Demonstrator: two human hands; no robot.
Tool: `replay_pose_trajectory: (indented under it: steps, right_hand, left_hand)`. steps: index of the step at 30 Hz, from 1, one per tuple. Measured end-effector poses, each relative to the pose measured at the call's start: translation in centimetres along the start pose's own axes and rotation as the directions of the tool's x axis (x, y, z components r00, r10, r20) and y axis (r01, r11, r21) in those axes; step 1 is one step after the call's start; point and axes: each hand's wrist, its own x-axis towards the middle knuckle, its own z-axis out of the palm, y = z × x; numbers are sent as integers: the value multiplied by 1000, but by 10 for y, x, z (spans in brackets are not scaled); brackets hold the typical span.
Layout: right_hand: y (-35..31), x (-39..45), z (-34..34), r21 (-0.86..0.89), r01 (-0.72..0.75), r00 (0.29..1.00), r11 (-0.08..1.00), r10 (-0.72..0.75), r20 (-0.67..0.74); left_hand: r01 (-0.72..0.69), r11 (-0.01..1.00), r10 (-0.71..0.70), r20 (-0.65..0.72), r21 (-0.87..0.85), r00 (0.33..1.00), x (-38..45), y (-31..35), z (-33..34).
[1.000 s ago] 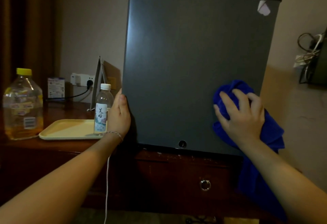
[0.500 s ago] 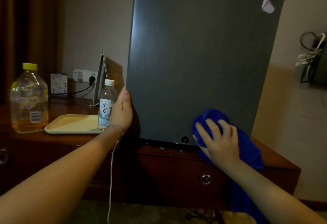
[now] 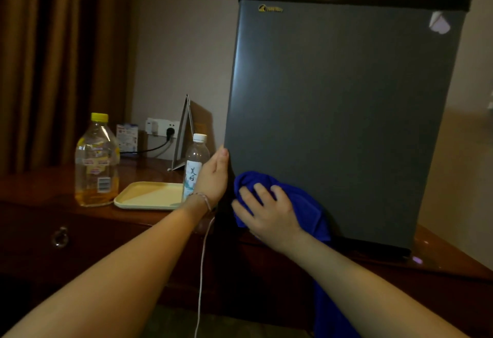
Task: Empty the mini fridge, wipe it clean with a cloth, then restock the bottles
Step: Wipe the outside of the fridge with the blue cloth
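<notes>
From the head view, the mini fridge [image 3: 344, 124] fills the right half of the frame, door closed, standing on the dark wooden dresser [image 3: 40, 220]. The left hand [image 3: 213, 177] grips the door's left edge low down, fingers wrapped round it, as it did a second ago. The right hand [image 3: 266, 212] presses the bunched blue cloth [image 3: 298, 204] against the door, fingers curled over it; it has slid from the lower right of the door to the lower left corner, now just beside the left hand. Left of centre, a small water bottle [image 3: 196, 164] stands on the cream tray [image 3: 149, 196], with a yellow-capped bottle [image 3: 96, 161] near it.
</notes>
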Motion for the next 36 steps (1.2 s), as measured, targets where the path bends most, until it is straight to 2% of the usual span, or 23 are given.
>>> replay_pose_trajectory:
  steps: [6, 10, 13, 16, 20, 25, 30, 36]
  right_hand:
    - [-13, 20, 11, 109, 138, 990, 984, -141, 19]
    - [4, 21, 3, 117, 257, 962, 959, -265, 66]
    - [28, 31, 1, 85, 288, 953, 954, -294, 67]
    - [66, 56, -5, -16, 247, 967, 969, -245, 69]
    - [122, 101, -15, -152, 150, 983, 977, -132, 125]
    - [155, 137, -13, -261, -35, 997, 965, 51, 55]
    - [145, 132, -11, -216, -109, 994, 970, 103, -42]
    - [110, 98, -14, -130, -152, 988, 980, 146, -55]
  left_hand:
    - [59, 993, -48, 112, -100, 993, -2, 0, -7]
    - [142, 985, -132, 100, -103, 986, -5, -14, -4]
    - [138, 973, -131, 53, -182, 990, -8, -10, 4]
    - [144, 965, -147, 3, -221, 989, -12, -12, 7]
    - [145, 976, -149, -17, -164, 989, -18, -15, 13]
    - [118, 984, -130, -85, -133, 988, -18, -19, 20]
    - [81, 992, -92, -111, -98, 990, -18, -18, 22]
    - [60, 994, -74, -147, -93, 986, -17, -24, 24]
